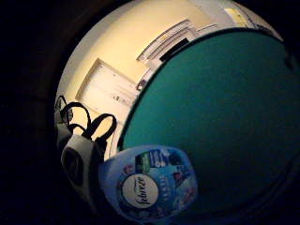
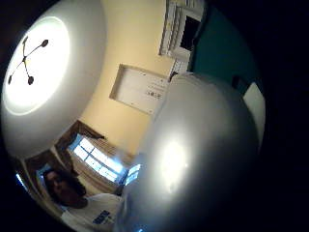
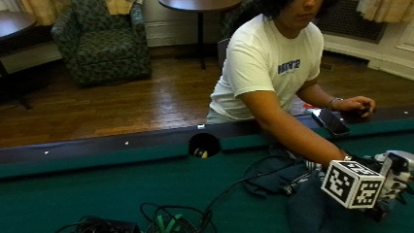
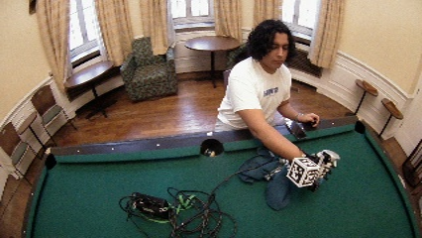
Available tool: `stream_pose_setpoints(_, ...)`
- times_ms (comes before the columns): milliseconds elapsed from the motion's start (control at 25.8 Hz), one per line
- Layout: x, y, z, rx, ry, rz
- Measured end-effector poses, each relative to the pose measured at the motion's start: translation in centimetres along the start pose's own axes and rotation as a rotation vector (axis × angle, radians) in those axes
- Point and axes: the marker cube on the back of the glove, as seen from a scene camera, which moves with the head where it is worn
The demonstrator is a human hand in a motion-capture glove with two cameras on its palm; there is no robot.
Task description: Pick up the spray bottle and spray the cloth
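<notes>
The gloved right hand [image 4: 315, 171] grips the spray bottle [image 4: 326, 159], lifted off the pool table [image 4: 99, 183] just beside the dark blue cloth [image 4: 274, 176]. Pick-up looks done; spraying remains. Beyond the cloth, the bare hand [image 4: 308, 119] rests on the rail.

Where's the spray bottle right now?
In the outside view, the spray bottle is in the gloved right hand above the green table, beside the blue cloth.

The dark blue crumpled cloth [image 4: 274, 181] lies on the green felt counter [image 4: 99, 183]; a black cable tangle [image 4: 178, 210] sits at its eight o'clock; the white plastic spray bottle [image 4: 325, 161] at about three o'clock, perhaps touching.
</notes>
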Motion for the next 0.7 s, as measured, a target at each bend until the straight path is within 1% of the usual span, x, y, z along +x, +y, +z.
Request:
stream_pose_setpoints(271,0.0,0.4,-0.4,-0.044,-0.025,0.036)
stream_pose_setpoints(426,-0.1,0.8,-0.8,-0.1,-0.019,0.054)
stream_pose_setpoints(697,-0.5,1.9,-2.7,-0.223,0.111,0.087)
